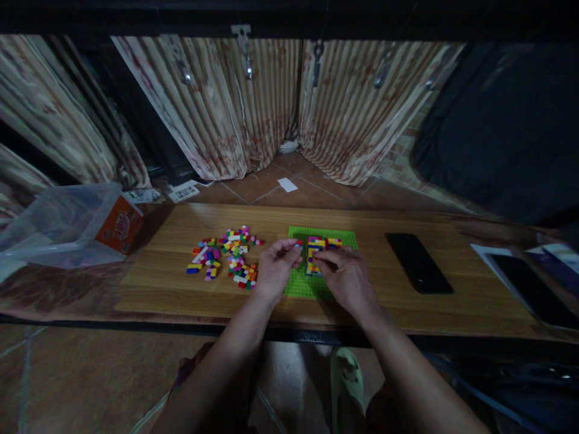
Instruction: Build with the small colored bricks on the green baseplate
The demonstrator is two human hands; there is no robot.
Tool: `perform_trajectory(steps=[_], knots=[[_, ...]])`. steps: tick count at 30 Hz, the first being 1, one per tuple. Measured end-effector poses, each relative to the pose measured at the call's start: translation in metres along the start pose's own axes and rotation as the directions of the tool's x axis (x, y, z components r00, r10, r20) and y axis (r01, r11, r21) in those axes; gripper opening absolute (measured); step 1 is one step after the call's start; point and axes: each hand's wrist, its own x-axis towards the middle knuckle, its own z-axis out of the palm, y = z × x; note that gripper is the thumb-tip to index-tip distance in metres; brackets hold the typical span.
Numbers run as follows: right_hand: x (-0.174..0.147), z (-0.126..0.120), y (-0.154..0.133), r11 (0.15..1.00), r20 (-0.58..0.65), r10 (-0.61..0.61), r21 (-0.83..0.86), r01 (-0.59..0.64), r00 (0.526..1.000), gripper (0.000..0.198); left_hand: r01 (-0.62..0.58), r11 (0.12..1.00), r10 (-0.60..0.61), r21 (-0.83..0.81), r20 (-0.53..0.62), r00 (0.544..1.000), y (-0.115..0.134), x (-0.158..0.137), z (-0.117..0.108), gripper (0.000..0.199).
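Note:
A green studded baseplate (296, 289) lies on the wooden board, with a low block of multicoloured toy bricks (312, 268) built on it. My left hand (277, 268) is over the plate's left edge, its thumb and fingers closed on small toy bricks (298, 245), of which a red and a pale one show. My right hand (346, 274) reaches over the built bricks from the right. Its thumb and forefinger pinch together at the left part of the build; whatever is between them is too small to make out, and the hand covers the build's right side.
Loose toy bricks (235, 247) lie in piles left of the plate. A clear plastic tub (67, 223) with an orange label stands at the far left. To the right lie a black phone (418, 263) and another dark flat device (534, 289). The wooden board (158, 289) ends near my knees.

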Motion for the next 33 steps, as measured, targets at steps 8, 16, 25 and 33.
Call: perform_trajectory(steps=[8,16,25,33], knots=[[0.003,-0.008,-0.001,0.996,-0.073,0.074,0.057,-0.070,0.995,0.015,-0.009,1.000,0.008,0.021,0.005,1.000,-0.001,0.001,0.000,0.015],[0.005,0.002,0.004,0.991,-0.088,0.129,0.044,-0.125,0.988,0.021,-0.014,0.999,0.014,0.030,0.008,1.000,-0.001,0.000,-0.001,0.016],[0.006,0.006,0.009,0.985,-0.097,0.150,0.099,-0.140,0.984,0.014,0.004,0.999,-0.005,0.034,0.022,1.000,-0.005,0.001,0.000,0.017],[0.006,0.007,0.010,0.973,-0.072,0.174,0.167,-0.160,0.982,0.011,0.011,0.999,-0.013,0.048,0.031,0.999,-0.008,0.001,0.000,0.016]])
